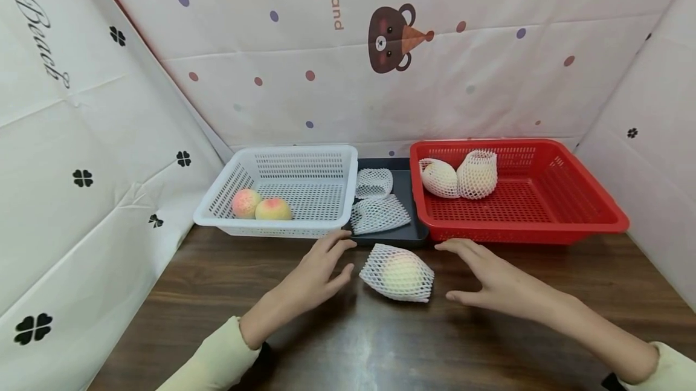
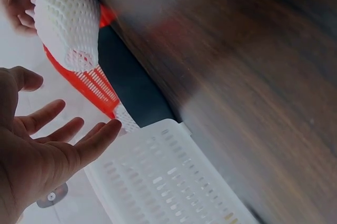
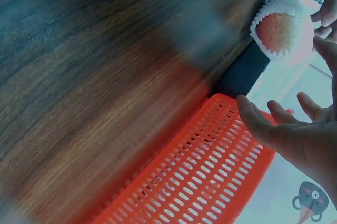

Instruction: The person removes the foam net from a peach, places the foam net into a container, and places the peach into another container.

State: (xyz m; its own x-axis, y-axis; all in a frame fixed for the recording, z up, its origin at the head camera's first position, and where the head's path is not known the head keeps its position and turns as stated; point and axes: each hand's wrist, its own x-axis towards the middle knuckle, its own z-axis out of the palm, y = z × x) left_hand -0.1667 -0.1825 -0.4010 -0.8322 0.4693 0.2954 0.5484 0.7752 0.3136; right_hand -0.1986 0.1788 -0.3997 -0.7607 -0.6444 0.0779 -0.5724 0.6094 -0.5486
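A peach in a white foam net sleeve lies on the table between the two hands. To its left, the left hand hovers apart from it with fingers spread. The right hand is on its other side, fingers loosely extended, holding nothing. In the right wrist view the sleeve's open end shows the bare peach; in the left wrist view the net covers it, with a little pink showing at the near end.
A white basket at back left holds two bare peaches. Beside it, a dark tray bears empty foam sleeves. At back right, a red basket contains two sleeved peaches. Printed cloth walls stand behind and beside.
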